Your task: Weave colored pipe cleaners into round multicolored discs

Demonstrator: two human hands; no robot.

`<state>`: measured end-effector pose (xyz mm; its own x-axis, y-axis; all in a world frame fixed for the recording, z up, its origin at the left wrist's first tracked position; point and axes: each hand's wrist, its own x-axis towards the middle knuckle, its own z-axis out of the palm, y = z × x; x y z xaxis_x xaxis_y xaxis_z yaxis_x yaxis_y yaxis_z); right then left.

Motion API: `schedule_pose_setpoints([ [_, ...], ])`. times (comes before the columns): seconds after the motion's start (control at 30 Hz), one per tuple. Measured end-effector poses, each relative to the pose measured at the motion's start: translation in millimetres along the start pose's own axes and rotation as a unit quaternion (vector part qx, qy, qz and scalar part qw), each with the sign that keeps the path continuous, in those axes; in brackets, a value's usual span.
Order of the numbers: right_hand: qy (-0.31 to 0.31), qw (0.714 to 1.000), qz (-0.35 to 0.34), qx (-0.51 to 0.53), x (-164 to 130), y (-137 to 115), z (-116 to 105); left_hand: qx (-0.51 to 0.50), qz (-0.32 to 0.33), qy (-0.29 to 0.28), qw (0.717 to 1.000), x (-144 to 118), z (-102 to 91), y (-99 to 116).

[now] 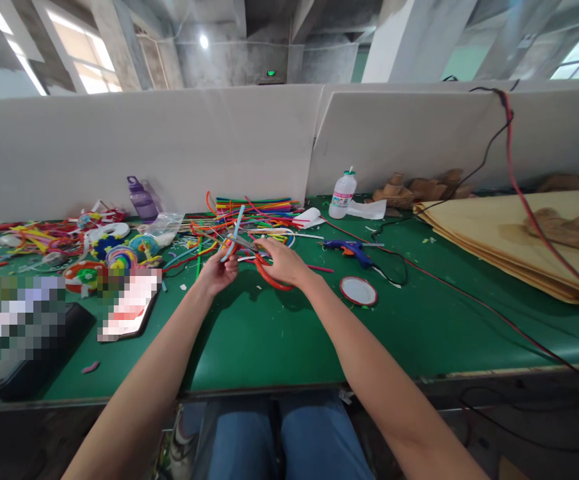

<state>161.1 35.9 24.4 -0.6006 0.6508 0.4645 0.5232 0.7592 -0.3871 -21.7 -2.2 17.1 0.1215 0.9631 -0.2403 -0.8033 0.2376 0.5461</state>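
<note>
In the head view, my left hand (pixel 215 272) is closed around a light blue pipe cleaner (pixel 240 219), whose upper end sticks up above the fingers. Something orange also shows at those fingertips, partly hidden. My right hand (pixel 285 261) grips a pair of scissors with red-orange handles (pixel 273 281). Their metal blades point left and meet the blue strip just above my left fingers; whether they are cutting through it I cannot tell. Behind both hands lies a loose spread of coloured pipe cleaners (pixel 259 205).
Finished pipe-cleaner pieces (pixel 122 259) and a phone (pixel 132 307) lie left. A blue glue gun (pixel 349 251), a round white lid (pixel 358 291) and a white bottle (pixel 342 195) are to the right. A red-black cable (pixel 469 305) crosses the green table (pixel 269 353). A purple bottle (pixel 142 200) stands behind.
</note>
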Motion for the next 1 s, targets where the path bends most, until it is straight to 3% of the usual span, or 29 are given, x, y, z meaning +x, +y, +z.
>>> schedule_pose_setpoints([
  [0.23,-0.009,0.999,0.005,0.049,1,3,1,0.062,0.017,0.02,0.998,-1,4.2,-1],
  [0.47,0.063,0.995,-0.034,-0.065,-1,1,-10,0.163,0.098,0.066,0.98,2,5.3,-6],
  [0.6,0.045,0.997,-0.017,-0.057,-1,0,-11,0.187,0.119,0.05,0.974,3,4.7,-9],
  [0.8,0.018,0.998,0.006,-0.058,-3,0,-10,0.15,0.082,0.046,0.984,3,3.7,-6],
  [1.0,0.009,0.998,0.012,-0.064,-2,-3,-10,0.043,0.025,-0.021,0.999,-1,3.4,-4],
])
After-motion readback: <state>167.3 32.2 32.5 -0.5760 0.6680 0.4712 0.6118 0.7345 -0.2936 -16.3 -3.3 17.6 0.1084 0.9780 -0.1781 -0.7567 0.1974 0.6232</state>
